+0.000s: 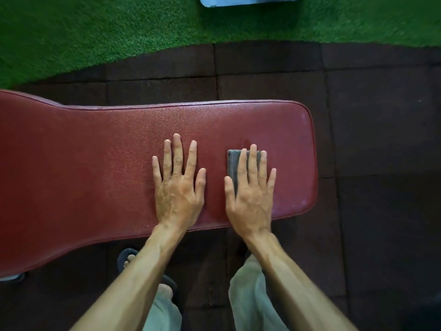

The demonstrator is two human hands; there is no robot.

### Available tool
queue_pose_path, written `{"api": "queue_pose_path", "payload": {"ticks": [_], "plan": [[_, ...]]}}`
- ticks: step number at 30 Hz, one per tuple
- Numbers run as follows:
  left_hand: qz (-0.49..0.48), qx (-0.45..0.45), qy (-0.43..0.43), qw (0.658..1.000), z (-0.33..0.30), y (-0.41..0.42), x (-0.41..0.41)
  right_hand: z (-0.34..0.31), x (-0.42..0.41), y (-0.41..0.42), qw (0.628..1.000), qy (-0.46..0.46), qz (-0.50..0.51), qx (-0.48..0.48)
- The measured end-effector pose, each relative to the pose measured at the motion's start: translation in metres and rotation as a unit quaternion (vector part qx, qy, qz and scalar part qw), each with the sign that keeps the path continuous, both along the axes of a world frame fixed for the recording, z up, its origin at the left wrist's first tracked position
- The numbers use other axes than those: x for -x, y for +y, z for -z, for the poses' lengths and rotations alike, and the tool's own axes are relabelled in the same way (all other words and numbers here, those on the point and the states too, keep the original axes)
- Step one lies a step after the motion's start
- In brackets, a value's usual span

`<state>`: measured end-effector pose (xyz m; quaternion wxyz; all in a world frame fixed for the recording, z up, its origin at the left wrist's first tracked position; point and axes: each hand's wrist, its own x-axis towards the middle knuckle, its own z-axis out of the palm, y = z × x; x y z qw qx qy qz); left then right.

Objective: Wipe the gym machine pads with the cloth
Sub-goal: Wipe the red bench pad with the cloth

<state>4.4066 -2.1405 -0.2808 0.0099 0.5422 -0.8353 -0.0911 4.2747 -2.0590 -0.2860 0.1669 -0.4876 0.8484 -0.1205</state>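
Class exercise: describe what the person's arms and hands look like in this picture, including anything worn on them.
Both arms are bare from the picture's lower edge to the wrists: no sleeves show. The left hand and right hand wear no gloves, and no rings, watch or wristbands are visible. Veins and tendons stand out on the backs of the hands, and the fingers are long and slim.

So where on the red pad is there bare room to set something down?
The wide stretch of the red pad left of the left hand is bare, as is the strip beyond both hands' fingertips. The middle is crowded: the right hand presses flat on the grey cloth, leaving a narrow gap between the hands.
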Motion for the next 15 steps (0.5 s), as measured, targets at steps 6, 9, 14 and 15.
{"api": "queue_pose_path", "payload": {"ticks": [6, 9, 14, 15], "plan": [[-0.002, 0.002, -0.015, 1.0, 0.0, 0.001, 0.003, 0.009, 0.088, 0.01, 0.996, 0.009, 0.09, -0.016], [-0.001, 0.01, -0.027, 1.0, 0.001, 0.001, 0.003, 0.01, 0.107, -0.046, 0.988, -0.002, 0.15, 0.027], [0.001, 0.015, -0.026, 1.0, 0.002, 0.001, 0.002, 0.001, 0.038, -0.066, 0.998, 0.009, -0.031, 0.062], [0.003, 0.014, -0.022, 1.0, 0.002, 0.001, 0.001, -0.002, 0.026, -0.047, 0.995, -0.007, -0.079, 0.059]]}}
